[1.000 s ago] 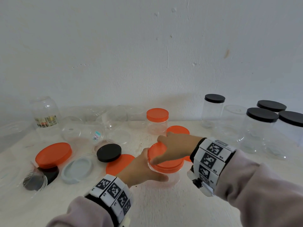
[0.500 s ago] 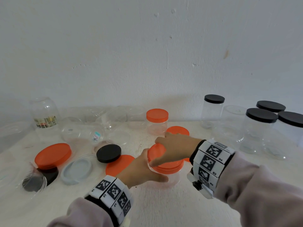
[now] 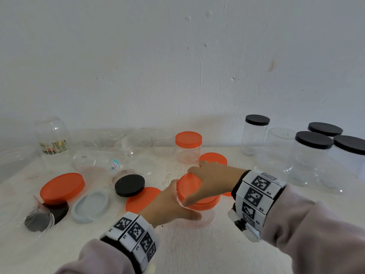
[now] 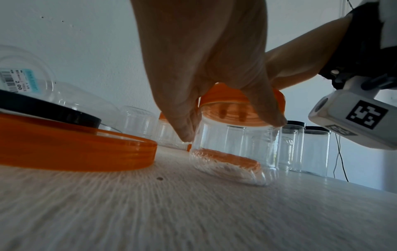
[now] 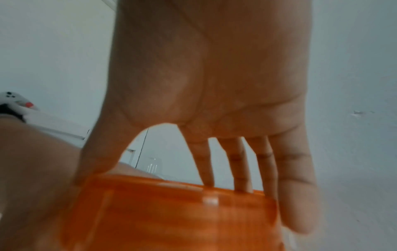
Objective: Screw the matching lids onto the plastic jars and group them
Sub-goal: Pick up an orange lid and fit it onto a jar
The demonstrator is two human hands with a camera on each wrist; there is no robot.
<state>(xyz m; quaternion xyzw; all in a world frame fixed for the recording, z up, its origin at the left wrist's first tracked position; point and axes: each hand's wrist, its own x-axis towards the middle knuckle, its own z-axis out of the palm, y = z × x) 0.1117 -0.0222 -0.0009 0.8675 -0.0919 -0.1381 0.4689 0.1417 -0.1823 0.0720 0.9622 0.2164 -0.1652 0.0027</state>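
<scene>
A pale wooden table (image 3: 197, 254) meets a scuffed white wall (image 3: 177, 56). The left hand (image 3: 167, 206) wraps the clear jar (image 4: 234, 149); the right hand (image 3: 213, 180) has its fingers spread around the orange lid (image 3: 189, 186).

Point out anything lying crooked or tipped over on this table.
A clear jar with a price sticker lies on its side at the back left. A black lid sits tilted, propped on an orange lid. The jar being capped stands upright.

A pale, wood-grained tabletop (image 3: 197, 250) lies beneath both hands. Beyond them rises a white plaster wall (image 3: 177, 56), scuffed, with a rusty mark up right.
</scene>
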